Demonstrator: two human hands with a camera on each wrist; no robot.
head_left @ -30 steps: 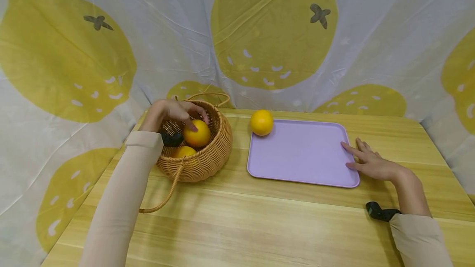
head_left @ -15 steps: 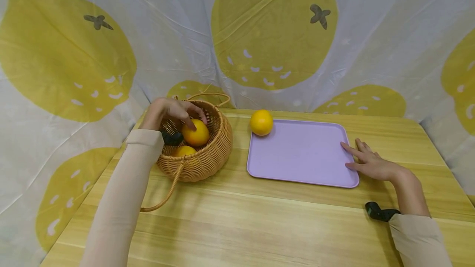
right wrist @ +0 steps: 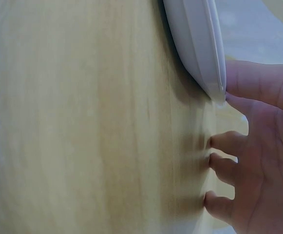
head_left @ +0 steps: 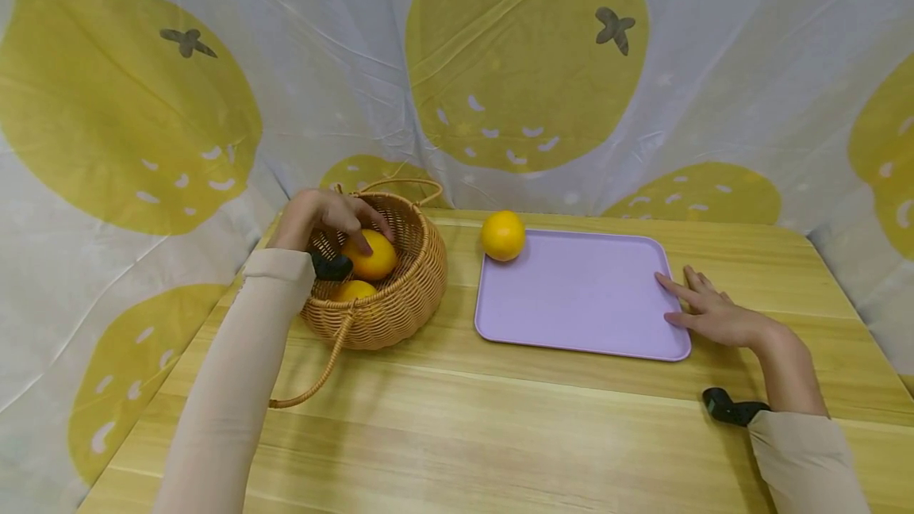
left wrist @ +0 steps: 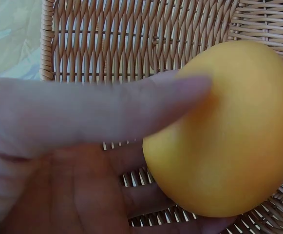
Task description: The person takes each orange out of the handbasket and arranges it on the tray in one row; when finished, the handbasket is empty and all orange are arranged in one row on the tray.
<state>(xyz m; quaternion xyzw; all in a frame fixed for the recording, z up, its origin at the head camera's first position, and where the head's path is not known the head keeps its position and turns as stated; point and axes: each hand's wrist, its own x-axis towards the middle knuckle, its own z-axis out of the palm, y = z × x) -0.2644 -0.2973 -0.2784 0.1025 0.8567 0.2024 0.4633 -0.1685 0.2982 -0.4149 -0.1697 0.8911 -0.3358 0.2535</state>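
Note:
My left hand point(head_left: 334, 216) reaches inside a round wicker basket point(head_left: 407, 316) and grips an orange point(head_left: 377, 258). In the left wrist view the thumb presses on this orange point(left wrist: 238, 141) from one side, while the other fingers curl behind it, partly hidden. A second orange point(head_left: 353, 289) lies lower in the basket, half covered by the rim. My right hand point(head_left: 724, 322) has its fingers spread at the right edge of a lilac tray point(head_left: 581, 296). Thumb and forefinger touch the tray's rim point(right wrist: 219, 73), and the other fingertips rest on the table.
Another orange point(head_left: 503, 236) sits at the tray's back left corner. One basket handle point(head_left: 324, 377) droops onto the wooden table point(head_left: 500, 435); the other stands at the back. A lemon-print curtain point(head_left: 528, 62) hangs close behind the table.
Inside the basket, the gripped orange has shifted slightly to the left, along with the left fingers. The right hand and the tray have stayed put.

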